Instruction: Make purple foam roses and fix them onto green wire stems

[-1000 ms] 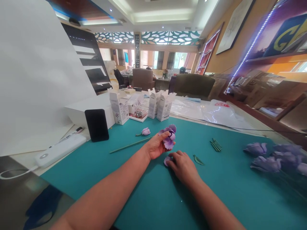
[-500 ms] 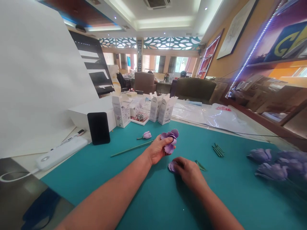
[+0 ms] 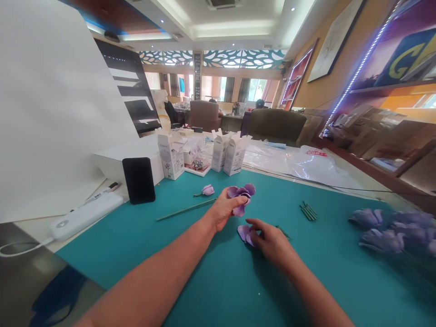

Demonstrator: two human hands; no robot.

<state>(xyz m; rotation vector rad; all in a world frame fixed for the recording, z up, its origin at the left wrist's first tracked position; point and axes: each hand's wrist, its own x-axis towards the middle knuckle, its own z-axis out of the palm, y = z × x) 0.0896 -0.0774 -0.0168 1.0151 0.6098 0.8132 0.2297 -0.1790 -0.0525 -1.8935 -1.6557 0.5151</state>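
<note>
Purple petals in a flower shape [image 3: 240, 210] are gripped by my left hand [image 3: 223, 211], its thumb over their centre. Below them, loose purple petals [image 3: 243, 232] lie on the teal mat [image 3: 204, 281]. My right hand [image 3: 267, 236] is at these petals with its index finger stretched out; its other fingertips are partly hidden, so a hold is unclear. A small purple bud [image 3: 207, 190] and a long green stem [image 3: 185, 209] lie beyond my left forearm. Just past my right hand is a green leaf [image 3: 284, 232], partly covered.
Short green sticks [image 3: 308, 211] and several purple flowers [image 3: 383, 240] lie to the right. A black phone-like device [image 3: 138, 180], white boxes [image 3: 235, 156] and a tray [image 3: 198, 170] stand behind. A white power strip [image 3: 86, 213] is at left; two people sit far back.
My right index finger has lifted and stretched out, showing more of the loose petals. The petals in my left hand are turned slightly and look more spread.
</note>
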